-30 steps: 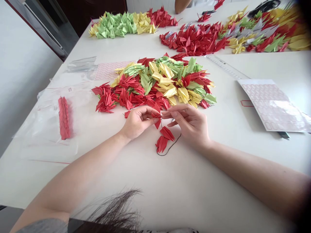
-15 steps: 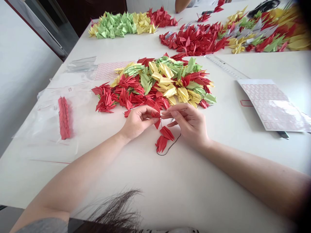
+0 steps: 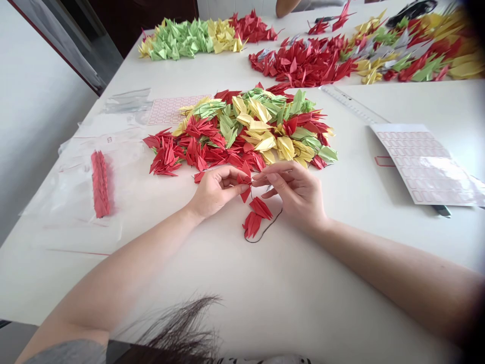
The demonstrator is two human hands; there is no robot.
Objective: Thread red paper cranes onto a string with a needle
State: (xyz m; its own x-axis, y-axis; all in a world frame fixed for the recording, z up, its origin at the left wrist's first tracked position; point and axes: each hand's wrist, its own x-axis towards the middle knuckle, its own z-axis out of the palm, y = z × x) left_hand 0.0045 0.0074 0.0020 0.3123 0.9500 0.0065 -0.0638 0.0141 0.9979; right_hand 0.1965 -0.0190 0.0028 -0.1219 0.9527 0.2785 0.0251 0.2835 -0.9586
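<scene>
My left hand (image 3: 214, 191) pinches a red folded paper crane (image 3: 244, 184) just in front of a mixed heap of red, yellow and green paper cranes (image 3: 246, 129). My right hand (image 3: 297, 192) meets it fingertip to fingertip, its fingers pinched on something thin I cannot make out at the crane. A dark thread (image 3: 267, 228) runs down from the hands across the white table (image 3: 265, 293), carrying a few strung red cranes (image 3: 255, 216) that lie below the hands.
A stacked row of red cranes (image 3: 100, 183) lies on clear plastic bags at the left. Sticker sheets (image 3: 426, 162) lie right, a ruler (image 3: 352, 105) behind. More crane piles (image 3: 303, 60) fill the far table; another person's arm (image 3: 286, 7) shows there.
My hands have stayed almost still on the red crane. At the far edge the other person's red cranes have shifted a little.
</scene>
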